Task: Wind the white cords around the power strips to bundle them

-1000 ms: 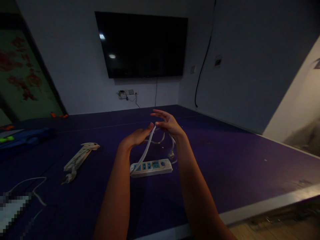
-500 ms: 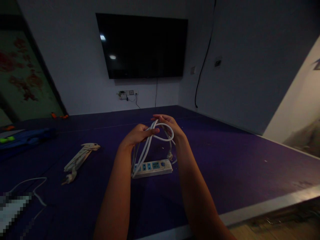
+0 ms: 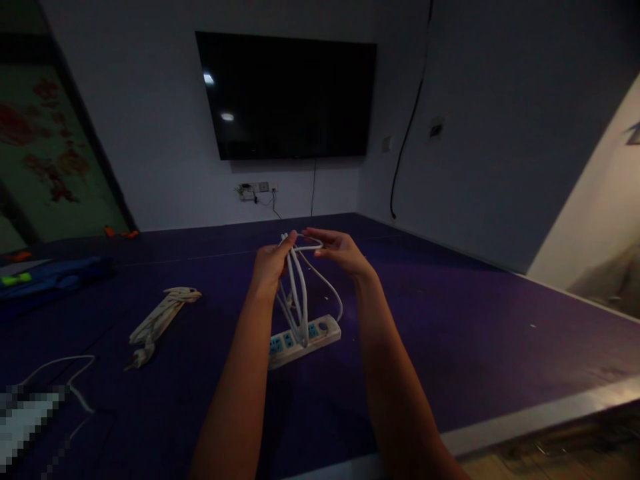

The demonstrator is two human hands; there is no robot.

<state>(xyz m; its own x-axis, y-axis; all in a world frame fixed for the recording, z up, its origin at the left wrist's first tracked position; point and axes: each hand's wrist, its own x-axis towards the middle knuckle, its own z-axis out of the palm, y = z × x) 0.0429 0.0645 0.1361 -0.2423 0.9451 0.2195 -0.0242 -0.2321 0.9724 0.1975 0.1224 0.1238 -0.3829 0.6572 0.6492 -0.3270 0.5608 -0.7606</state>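
Note:
A white power strip [image 3: 305,340] with blue sockets lies on the dark purple surface [image 3: 450,333], its left end tipped towards me. Its white cable [image 3: 299,293] rises in several folded loops to my hands. My left hand [image 3: 270,263] is closed round the top of the loops. My right hand [image 3: 336,248] pinches the cable's upper bend just right of the left hand, its other fingers spread.
A second power strip [image 3: 160,317] with its cord wrapped round it lies to the left. A loose white cable [image 3: 60,365] curls at the lower left. Blue items [image 3: 50,277] sit far left. A television [image 3: 287,97] hangs on the back wall. The surface's pale edge [image 3: 525,417] runs at the right.
My hands have risen and gathered more loops of cable. The power strip has been tugged and turned at an angle, its right end lifted slightly.

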